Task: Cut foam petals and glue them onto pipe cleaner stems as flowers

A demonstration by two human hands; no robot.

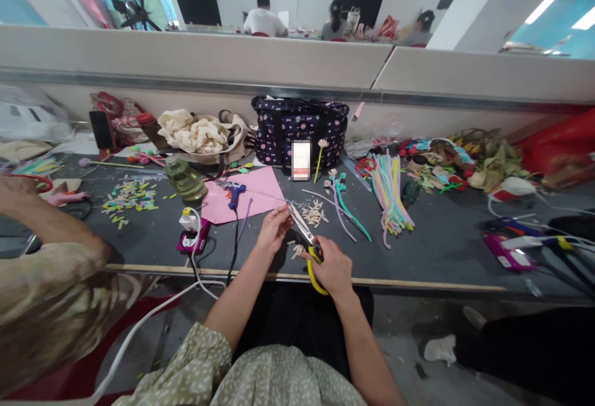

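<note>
My right hand (332, 266) is closed around the yellow handles of a pair of scissors (307, 238), whose metal blades point up and left. My left hand (274, 227) is pinched on a small pale piece right at the blades; what it is I cannot make out. Small beige cut pieces (313, 212) lie scattered on the dark table (432, 245) just beyond the scissors. A pink sheet (253, 198) with a blue glue gun (235, 194) on it lies to the left of my hands.
A bundle of pastel pipe cleaners (389, 192) lies to the right, a dotted dark bag (300, 130) behind. A bottle (185, 178), a power strip (191, 235) with white cable, and coloured scraps (130, 198) sit left. Another person's arm (51, 226) reaches in from the left.
</note>
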